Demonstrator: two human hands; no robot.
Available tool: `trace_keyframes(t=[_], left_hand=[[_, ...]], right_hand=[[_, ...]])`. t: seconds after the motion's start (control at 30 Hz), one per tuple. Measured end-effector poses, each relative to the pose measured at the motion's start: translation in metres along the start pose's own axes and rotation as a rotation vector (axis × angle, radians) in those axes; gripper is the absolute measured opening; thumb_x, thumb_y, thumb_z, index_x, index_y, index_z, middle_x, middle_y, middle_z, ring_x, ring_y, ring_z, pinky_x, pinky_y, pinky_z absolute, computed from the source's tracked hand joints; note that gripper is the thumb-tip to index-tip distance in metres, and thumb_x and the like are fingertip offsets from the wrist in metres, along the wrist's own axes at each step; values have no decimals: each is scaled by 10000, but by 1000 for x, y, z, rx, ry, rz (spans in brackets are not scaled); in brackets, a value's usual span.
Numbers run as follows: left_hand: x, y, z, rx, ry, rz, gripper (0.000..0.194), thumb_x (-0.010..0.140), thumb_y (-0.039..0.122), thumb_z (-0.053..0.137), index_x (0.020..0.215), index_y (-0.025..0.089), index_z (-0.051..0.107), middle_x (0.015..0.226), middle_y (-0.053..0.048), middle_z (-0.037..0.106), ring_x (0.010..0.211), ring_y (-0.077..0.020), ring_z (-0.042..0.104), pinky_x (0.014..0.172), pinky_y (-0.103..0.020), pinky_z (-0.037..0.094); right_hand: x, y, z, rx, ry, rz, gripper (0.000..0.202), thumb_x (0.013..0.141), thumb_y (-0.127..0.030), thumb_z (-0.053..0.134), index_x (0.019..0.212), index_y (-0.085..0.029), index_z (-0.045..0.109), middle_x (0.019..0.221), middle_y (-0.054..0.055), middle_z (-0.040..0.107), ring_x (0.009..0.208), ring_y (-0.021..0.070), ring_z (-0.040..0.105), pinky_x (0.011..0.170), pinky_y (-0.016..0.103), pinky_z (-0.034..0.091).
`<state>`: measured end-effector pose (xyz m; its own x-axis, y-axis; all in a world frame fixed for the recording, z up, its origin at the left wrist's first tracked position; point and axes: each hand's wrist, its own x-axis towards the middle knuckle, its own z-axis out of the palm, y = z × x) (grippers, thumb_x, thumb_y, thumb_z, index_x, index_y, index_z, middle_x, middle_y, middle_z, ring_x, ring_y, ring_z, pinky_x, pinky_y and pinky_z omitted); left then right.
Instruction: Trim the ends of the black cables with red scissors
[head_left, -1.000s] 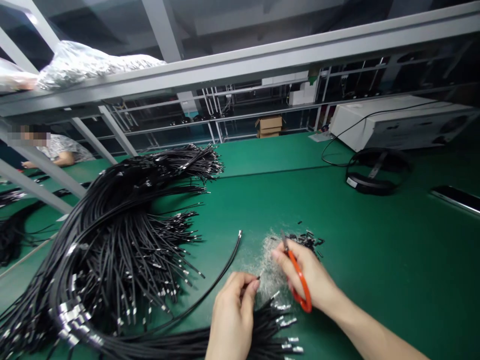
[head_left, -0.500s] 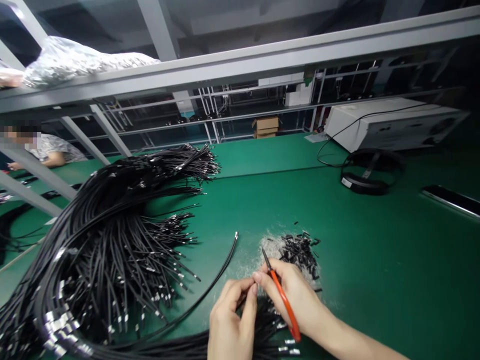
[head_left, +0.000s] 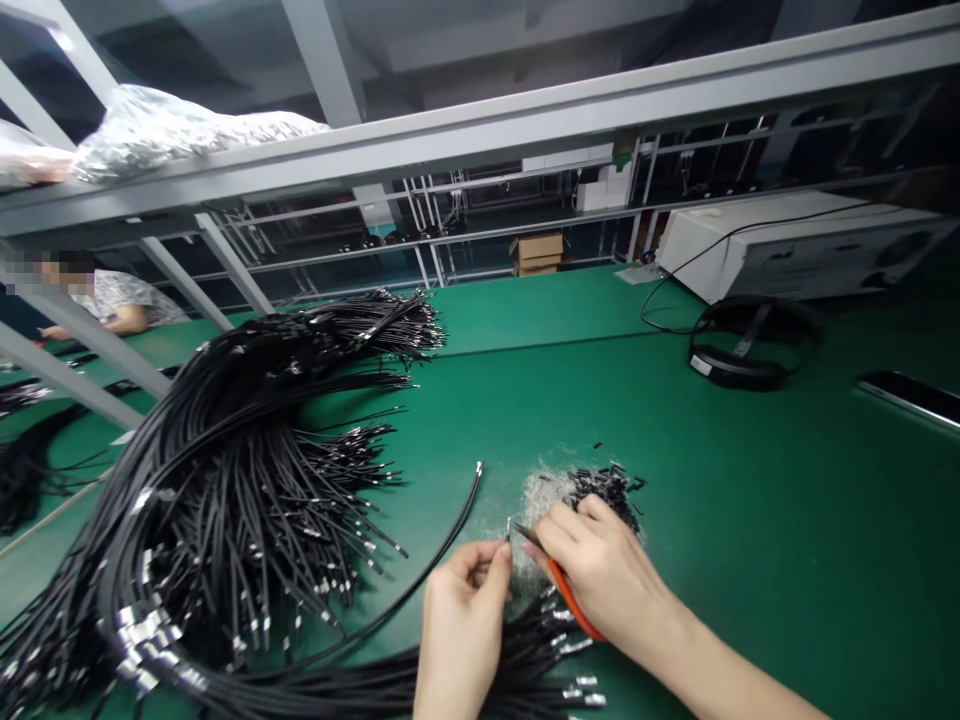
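Consists, in the head view, of two bare hands and bare stretches of arm. Shows on the left hand [head_left: 461, 620] a smooth, longish back, running with little narrowing into the left wrist [head_left: 450, 698], cut off at the lower edge. Has slim, tapered fingers [head_left: 484, 553] there, with nails too small to judge. Shows on the right hand [head_left: 596, 560] rounded knuckles and similarly slender fingers, partly hidden. Continues past a narrow right wrist [head_left: 654, 615] into a slim, uncovered right forearm [head_left: 720, 668], smooth in outline and widening gently towards the lower edge.
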<state>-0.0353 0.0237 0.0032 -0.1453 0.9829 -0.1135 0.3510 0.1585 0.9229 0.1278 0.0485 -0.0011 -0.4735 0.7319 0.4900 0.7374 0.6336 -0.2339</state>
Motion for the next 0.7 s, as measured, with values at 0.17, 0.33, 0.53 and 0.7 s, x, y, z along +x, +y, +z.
trace_keyframes(t=[0.17, 0.33, 0.53, 0.7], left_hand=[[7, -1, 0, -156, 5, -132, 348, 745, 444, 655, 823, 105, 677, 584, 10, 560, 452, -69, 432, 405, -171, 315], [6, 2, 1, -125, -9, -109, 306, 739, 412, 658, 775, 110, 690, 573, 6, 574, 472, -76, 456, 419, -166, 330], [6, 3, 3, -75, -6, -64, 275, 724, 385, 662, 728, 113, 698, 567, -14, 607, 479, -93, 465, 435, -182, 329], [7, 3, 6, -35, -1, -34, 248, 723, 355, 656, 714, 109, 690, 583, -32, 629, 509, -115, 504, 482, -199, 358]], right_hand=[[-2, 2, 6, -111, -132, 91, 211, 877, -389, 598, 793, -198, 567, 766, 6, 574, 637, 167, 524, 674, 322, 254], [-2, 0, 11, -121, -165, 68, 196, 830, -361, 672, 783, -199, 573, 736, -15, 597, 618, 157, 562, 686, 320, 257], [-2, 0, 10, -163, -177, 52, 115, 851, -229, 643, 753, -196, 591, 698, -16, 631, 588, 153, 581, 713, 321, 263], [-2, 1, 13, -178, -221, 63, 113, 851, -154, 606, 746, -196, 600, 690, -13, 649, 575, 161, 598, 722, 322, 270]])
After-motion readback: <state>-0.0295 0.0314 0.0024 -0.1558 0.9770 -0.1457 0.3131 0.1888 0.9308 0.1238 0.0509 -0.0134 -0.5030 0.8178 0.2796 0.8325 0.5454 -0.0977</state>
